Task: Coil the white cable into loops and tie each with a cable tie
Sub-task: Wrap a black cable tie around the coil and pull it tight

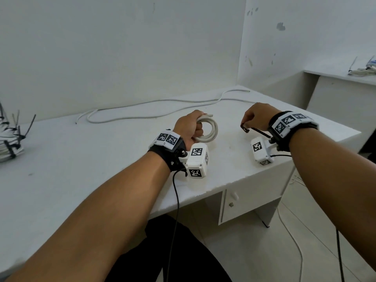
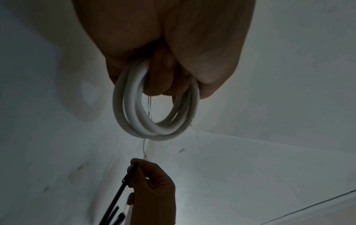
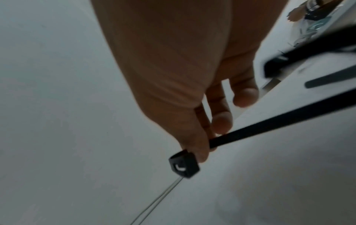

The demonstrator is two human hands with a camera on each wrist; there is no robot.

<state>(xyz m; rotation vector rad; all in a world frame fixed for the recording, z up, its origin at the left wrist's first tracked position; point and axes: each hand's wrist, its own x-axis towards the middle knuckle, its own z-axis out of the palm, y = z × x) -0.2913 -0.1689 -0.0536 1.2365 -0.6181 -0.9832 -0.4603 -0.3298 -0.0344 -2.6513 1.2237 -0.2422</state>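
White desk (image 1: 85, 159) in a corner of bare white walls, with a second desk (image 1: 335, 92) off to the right. Far left, at the desk edge: a stack of finished white coils (image 1: 9, 139) bound with black ties, tails sticking up; count unclear, since it's cut off by the frame. Behind the hands, two loose lengths of white cable (image 1: 142, 110) snake along the back of the desk toward the corner, well apart from both hands. Left hand (image 1: 188, 127) is clenched around one coiled bundle (image 1: 209, 129) just above the desk surface; the left wrist view shows roughly three or four turns (image 2: 154, 123), with fingers through the ring and the top of it buried in the palm. Nothing sits between the two hands. Right hand (image 1: 255, 116) is apart from the coil, to its right; thumb and forefinger pinch one black cable tie (image 1: 255, 131) just behind its square head (image 3: 184, 166), the strap trailing back under the wrist and the remaining fingers loosely curled. In the right wrist view, more black ties (image 3: 327, 80) lie on the desk to the right, blurred, at least two. Each wrist carries a black strap with a white marker-tagged camera block: left (image 1: 197, 159), right (image 1: 261, 150), two in total. A cupboard door with a knob (image 1: 231, 204) sits under the desk, and thin wires (image 1: 295, 237) run across the tiled floor. More white stuff sits on the far right desk, too small to identify.
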